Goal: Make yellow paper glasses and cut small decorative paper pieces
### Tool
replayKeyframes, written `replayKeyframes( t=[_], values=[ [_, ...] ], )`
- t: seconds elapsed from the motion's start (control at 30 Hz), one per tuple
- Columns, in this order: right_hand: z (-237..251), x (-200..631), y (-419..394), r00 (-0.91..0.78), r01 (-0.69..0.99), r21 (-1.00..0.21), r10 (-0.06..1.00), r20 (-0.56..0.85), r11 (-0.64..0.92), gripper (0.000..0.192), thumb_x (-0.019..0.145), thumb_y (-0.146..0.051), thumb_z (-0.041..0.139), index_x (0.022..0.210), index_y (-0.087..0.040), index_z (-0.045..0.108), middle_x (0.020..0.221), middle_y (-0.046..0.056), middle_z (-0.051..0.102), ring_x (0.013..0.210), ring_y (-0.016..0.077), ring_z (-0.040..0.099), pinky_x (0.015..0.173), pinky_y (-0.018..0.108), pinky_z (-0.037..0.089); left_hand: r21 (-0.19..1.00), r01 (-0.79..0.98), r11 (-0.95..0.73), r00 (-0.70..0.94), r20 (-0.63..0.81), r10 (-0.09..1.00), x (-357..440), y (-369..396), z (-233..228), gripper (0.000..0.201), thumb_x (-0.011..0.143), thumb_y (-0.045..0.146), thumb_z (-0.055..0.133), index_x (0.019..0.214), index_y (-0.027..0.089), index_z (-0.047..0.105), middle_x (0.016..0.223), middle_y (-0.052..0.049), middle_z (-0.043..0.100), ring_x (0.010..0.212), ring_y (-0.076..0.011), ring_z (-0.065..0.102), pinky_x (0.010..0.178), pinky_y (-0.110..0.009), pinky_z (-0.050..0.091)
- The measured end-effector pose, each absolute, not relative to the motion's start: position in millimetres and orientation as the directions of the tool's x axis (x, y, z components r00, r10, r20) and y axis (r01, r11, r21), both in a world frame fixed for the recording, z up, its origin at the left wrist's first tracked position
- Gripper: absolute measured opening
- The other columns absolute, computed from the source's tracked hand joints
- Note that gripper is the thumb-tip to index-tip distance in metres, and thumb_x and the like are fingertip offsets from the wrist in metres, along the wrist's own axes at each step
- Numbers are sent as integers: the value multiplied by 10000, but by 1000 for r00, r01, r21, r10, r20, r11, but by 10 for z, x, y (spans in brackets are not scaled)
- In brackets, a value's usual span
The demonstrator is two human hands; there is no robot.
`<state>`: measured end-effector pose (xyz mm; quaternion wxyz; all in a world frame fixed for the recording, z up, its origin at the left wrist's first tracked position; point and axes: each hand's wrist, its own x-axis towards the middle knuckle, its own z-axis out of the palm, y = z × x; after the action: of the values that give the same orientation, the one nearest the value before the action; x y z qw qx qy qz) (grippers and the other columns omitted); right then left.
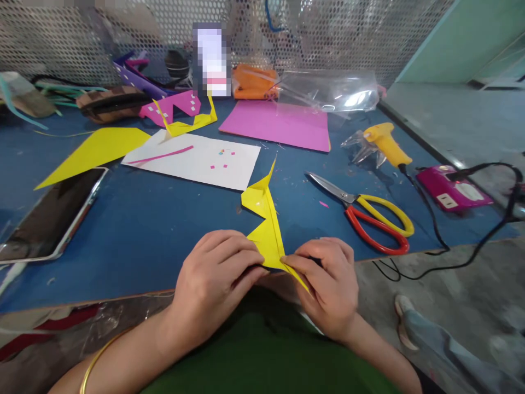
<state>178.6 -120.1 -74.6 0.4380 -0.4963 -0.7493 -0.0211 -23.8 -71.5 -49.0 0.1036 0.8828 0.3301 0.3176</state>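
Observation:
A folded yellow paper cutout (268,241) with a notched left edge and a narrow folded strip lies partly over the front edge of the blue table. My left hand (219,268) pinches its lower left part between thumb and fingers. At the lower right, my right hand (328,279) grips the thin strip that points down toward me. The far end of the cutout rises in a slim point. To the right rest scissors (348,200) with one yellow and one red handle, their blades slightly apart. Beyond the cutout lies a white sheet (197,161) with small pink squares and a pink strip.
A yellow glue gun (385,143) and a magenta power box (453,189) with black cables are at right. Pink paper (279,126), a pink mask shape (174,108), another folded yellow piece (191,126), a yellow sheet (98,150) and a phone (49,213) occupy the table.

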Motion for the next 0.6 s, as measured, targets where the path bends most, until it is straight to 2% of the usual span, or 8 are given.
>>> replayKeyframes(
  t=[0.23, 0.37, 0.6],
  values=[
    [-720, 1771, -1176, -122, 769, -415, 748, 653, 487, 134, 873, -54, 612, 905, -164, 682, 835, 50, 640, 797, 170, 588, 776, 387, 390, 446, 528, -722, 568, 446, 691, -217, -690, -472, 51, 877, 175, 675, 882, 217, 703, 866, -1, 689, 859, -157, 589, 782, -307, 460],
    [-708, 1757, -1166, -105, 785, -433, 783, 613, 444, 61, 883, -91, 629, 882, -150, 642, 868, 64, 637, 808, 178, 579, 772, 387, 386, 479, 532, -698, 551, 430, 715, -195, -682, -467, 67, 882, 164, 662, 858, 212, 702, 853, -5, 671, 835, -151, 566, 735, -290, 461],
    [-694, 1710, -1192, -8, 794, -501, 830, 558, 345, 73, 891, -138, 618, 856, -202, 621, 881, 41, 624, 846, 194, 589, 798, 399, 392, 495, 570, -656, 526, 394, 754, -161, -683, -452, 94, 894, 192, 642, 811, 198, 686, 835, -14, 652, 838, -165, 569, 740, -311, 464]
  ],
)
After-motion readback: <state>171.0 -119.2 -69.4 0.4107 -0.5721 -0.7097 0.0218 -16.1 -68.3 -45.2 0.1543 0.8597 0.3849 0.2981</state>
